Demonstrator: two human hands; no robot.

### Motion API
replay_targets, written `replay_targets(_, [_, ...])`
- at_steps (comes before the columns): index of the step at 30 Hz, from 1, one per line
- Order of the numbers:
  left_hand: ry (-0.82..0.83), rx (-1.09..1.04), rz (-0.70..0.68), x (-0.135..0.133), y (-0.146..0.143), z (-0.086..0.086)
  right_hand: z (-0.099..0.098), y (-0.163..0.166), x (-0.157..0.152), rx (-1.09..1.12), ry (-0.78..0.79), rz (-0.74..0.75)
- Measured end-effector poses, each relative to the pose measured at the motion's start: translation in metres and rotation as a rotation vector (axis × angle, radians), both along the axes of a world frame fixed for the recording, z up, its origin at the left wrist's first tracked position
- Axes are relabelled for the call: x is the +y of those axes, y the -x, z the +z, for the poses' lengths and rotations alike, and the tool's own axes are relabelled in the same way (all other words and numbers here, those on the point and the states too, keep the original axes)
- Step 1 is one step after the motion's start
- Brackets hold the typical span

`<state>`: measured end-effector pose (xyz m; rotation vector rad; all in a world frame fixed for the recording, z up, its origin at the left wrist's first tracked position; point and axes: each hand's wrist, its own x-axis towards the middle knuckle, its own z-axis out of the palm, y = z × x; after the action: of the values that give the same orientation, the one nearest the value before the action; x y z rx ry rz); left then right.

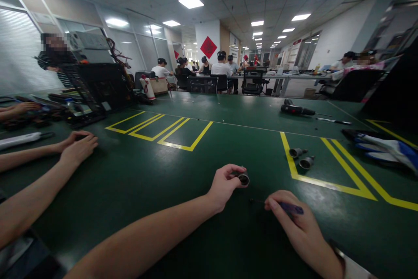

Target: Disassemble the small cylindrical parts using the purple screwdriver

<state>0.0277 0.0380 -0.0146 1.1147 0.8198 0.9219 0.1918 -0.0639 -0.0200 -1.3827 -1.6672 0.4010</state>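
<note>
Left of the open yellow tape outline [329, 186] on the dark green tabletop [146, 179], the left hand [224, 185] gripped a hollow grey metal cylinder [243, 179] between its fingers. Nearer than the outline, the right hand [295, 220] closed its fingers round a thin-shafted, purple-handled tool [291, 208]. Two similar metal cylinders [306, 163] lay at the outline's left strip, a black drill [298, 109] beyond it.

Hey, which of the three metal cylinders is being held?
The metal cylinder in the left hand; the other two cylinders lie untouched on the green table by the yellow tape.
</note>
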Motion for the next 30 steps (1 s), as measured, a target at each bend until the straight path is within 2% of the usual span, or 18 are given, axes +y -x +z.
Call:
replay_targets(6, [0.001, -0.012, -0.029, 0.001, 0.002, -0.003, 0.002, -0.002, -0.001, -0.023, 0.010, -0.035])
replay_targets(10, [0.003, -0.013, -0.043, 0.001, 0.003, -0.003, 0.000, -0.003, 0.001, 0.036, 0.027, -0.078])
replay_targets(14, [0.007, -0.013, -0.036, 0.001, 0.003, -0.003, 0.004, -0.002, 0.003, 0.160, 0.085, -0.012])
replay_targets(17, [-0.004, -0.012, -0.041, 0.001, 0.003, -0.003, 0.008, -0.002, 0.001, 0.192, 0.020, 0.032])
replay_targets(22, [-0.014, -0.003, -0.018, -0.001, 0.001, -0.004, 0.002, 0.000, -0.001, 0.058, -0.119, 0.068])
replay_targets(30, [-0.040, -0.024, -0.050, -0.002, 0.001, -0.005, -0.006, 0.000, 0.002, -0.148, -0.206, 0.102])
